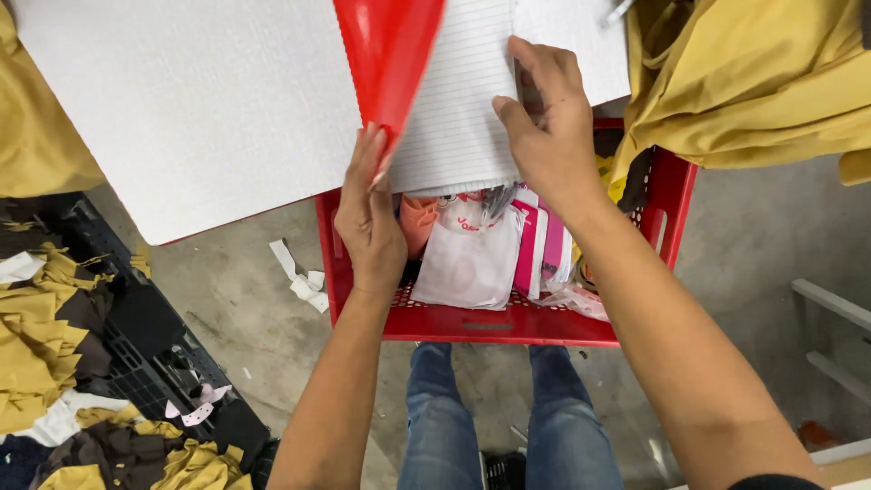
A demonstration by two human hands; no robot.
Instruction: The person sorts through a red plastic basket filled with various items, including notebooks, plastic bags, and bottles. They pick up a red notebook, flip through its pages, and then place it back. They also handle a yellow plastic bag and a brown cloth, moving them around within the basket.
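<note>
We hold a lined notebook open over a red crate. Our left hand pinches the lower edge of its red cover, fingers closed on it so the cover stands up and bends. Our right hand lies on the ruled page, thumb and fingers curled against the paper; whether it grips the page or only presses on it we cannot tell.

The notebook rests partly on a white board, beyond our left hand, and partly hangs over the crate with nothing under it. We judge that the cover could slip from so narrow a pinch, or crease where it bows. The unsupported half could tip down onto the packets standing in the crate just below both hands.

Room is tight. Yellow cloth crowds the far side of our right hand, touching the crate's corner. Outward of our left forearm a black crate of fabric scraps sits on the floor. The only open space is the bare concrete between the two crates and toward our knees.
</note>
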